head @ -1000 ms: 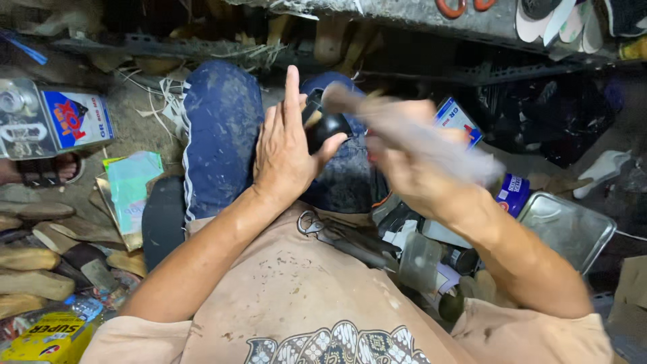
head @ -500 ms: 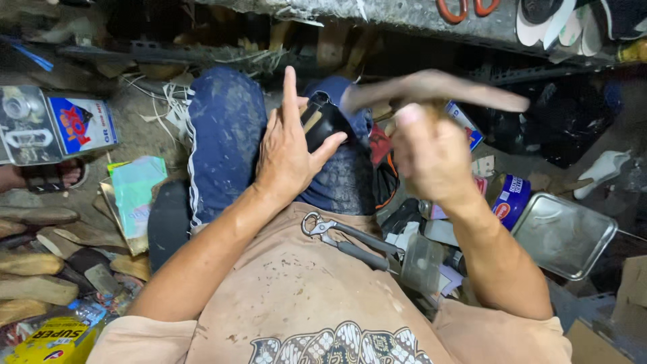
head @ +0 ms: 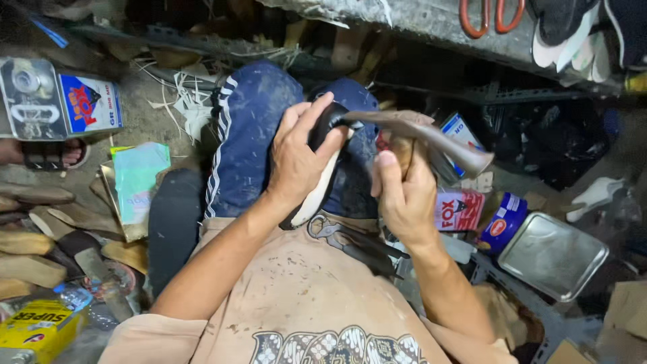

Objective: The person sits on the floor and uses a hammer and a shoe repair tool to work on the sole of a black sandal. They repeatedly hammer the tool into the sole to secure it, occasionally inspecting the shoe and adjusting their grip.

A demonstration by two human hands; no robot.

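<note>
1. Head view, the grasp: a black shoe with a pale cream sole is clasped by the left hand, fingers wrapped over its upper, and is braced on the lap over dark blue trousers with white side stripes.
2. Head view, the tool: a worn wooden-handled cobbler's hammer with a flared metal head is clenched in the right hand. Its handle is seen to reach across to the shoe's upper end, just above the left fingertips.
3. Risk: the left fingers lie right beside the spot where the hammer meets the shoe, so a glancing or misjudged blow could land on them. The shoe is steadied only by one hand on a soft thigh and could twist or slip out under a stroke.
4. Close beneath the grip: dark metal pincers lie on the stained beige shirt, within the right forearm's sweep, and could be knocked off.
5. Right of the grip: a red and white glue tin, a blue round tin and a square metal tray crowd the right elbow's room.
6. Left of the grip: wooden shoe lasts and a yellow packet lie well apart, hindering nothing.
</note>
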